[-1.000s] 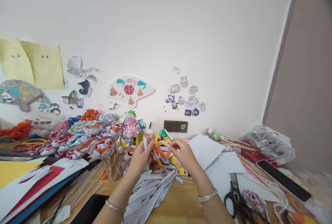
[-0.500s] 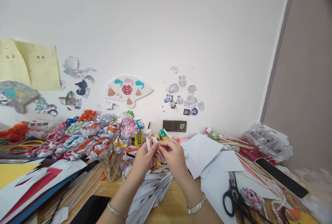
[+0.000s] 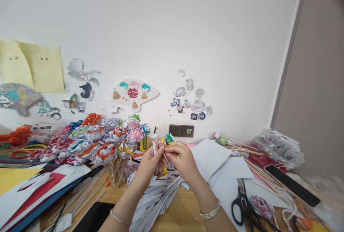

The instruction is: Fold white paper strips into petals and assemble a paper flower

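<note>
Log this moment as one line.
left hand: holding orange-and-white paper piece | right hand: pinching at same piece | below hands: white paper strips | right: scissors, unheld

Soft, even light brightens the wall; plastic at lower right (near the edge) looks stretched and blurred.

On the wall before me hung a white fan-shaped board, yellow sheets to its left and cartoon cutouts to its right, above dark sockets. To my right, a black phone lay near a clear plastic packet.
</note>
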`<state>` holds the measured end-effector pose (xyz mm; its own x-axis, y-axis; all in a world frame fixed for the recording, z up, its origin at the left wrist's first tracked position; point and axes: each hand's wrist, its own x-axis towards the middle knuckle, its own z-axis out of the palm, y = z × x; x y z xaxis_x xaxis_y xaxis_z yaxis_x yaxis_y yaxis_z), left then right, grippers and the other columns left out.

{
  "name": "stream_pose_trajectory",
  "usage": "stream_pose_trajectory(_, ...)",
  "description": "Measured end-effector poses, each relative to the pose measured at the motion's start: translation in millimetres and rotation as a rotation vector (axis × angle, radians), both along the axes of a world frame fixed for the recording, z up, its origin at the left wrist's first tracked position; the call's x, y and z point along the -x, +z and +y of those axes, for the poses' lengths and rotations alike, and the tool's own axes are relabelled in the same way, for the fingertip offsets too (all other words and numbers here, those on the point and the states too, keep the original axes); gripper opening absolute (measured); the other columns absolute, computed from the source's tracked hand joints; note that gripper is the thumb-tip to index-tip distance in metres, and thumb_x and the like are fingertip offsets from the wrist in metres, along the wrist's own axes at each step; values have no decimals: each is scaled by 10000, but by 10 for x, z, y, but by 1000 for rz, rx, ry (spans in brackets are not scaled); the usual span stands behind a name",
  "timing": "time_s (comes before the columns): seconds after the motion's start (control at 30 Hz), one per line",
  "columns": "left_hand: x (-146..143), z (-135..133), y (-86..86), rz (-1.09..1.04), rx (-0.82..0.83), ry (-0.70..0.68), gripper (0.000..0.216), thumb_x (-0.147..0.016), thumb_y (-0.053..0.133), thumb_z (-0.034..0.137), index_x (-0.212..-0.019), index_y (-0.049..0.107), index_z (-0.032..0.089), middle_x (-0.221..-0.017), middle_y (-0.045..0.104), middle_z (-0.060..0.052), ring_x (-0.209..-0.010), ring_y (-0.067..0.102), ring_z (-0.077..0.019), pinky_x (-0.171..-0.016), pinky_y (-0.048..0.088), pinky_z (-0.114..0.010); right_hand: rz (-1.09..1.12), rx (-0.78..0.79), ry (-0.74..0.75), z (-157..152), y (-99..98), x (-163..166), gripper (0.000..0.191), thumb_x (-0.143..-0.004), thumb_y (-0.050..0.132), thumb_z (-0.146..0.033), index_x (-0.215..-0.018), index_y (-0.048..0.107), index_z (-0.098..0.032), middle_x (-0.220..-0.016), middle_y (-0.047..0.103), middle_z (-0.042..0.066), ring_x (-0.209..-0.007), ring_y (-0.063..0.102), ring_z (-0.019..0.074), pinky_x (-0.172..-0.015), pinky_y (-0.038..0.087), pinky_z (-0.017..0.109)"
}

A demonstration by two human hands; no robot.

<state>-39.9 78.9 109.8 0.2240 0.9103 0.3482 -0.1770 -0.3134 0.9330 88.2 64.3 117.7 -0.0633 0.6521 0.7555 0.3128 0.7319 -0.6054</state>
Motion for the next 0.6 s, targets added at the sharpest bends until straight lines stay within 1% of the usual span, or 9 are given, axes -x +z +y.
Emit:
stream_pose_trajectory(0.1, 1, -11, 3, 4, -4, -10, 330, -741, 564, 499, -729, 466, 185, -407, 591, 34, -291, 407, -70, -331, 253, -167, -52, 23, -11, -19, 26, -19, 168, -730, 598, -84, -738, 707, -212, -809, 611, 25, -798, 580, 153, -746, 463, 279)
stream_pose_trajectory(0.2, 10, -16, 6, 1, -8, -31, 337, -734, 573, 502, -715, 466, 183, -410, 594, 27, -296, 407, -68, -333, 257, -168, -90, 28, -7, -27, 50, -44, 175, -724, 603, -80, -774, 707, -213, -830, 620, 29, -820, 577, 158, -761, 460, 287)
stream_pose_trajectory(0.43, 15, -114, 88, -42, 30, -145, 311, -734, 591, 470, -769, 473, 184, -453, 602, 33, -314, 422, -66, -337, 286, -163, -129, 41, -35, -91, 133, -96, 173, -723, 573, -76, -773, 686, -197, -780, 622, 20, -746, 573, 151, -652, 458, 251)
stream_pose_trajectory(0.5, 13, -130, 99, -48, 36, -159, 309, -736, 591, 466, -767, 473, 183, -449, 598, 33, -309, 418, -62, -335, 284, -160, -137, 61, -41, -102, 144, -103, 162, -728, 566, -81, -769, 677, -192, -778, 619, 18, -734, 572, 145, -631, 452, 238)
stream_pose_trajectory(0.6, 23, -103, 74, -29, 39, -155, 311, -750, 574, 470, -782, 472, 179, -428, 592, 32, -300, 407, -60, -335, 276, -157, -167, 79, -57, -107, 146, -98, 146, -720, 568, -81, -748, 662, -190, -784, 616, 13, -741, 568, 139, -644, 444, 233)
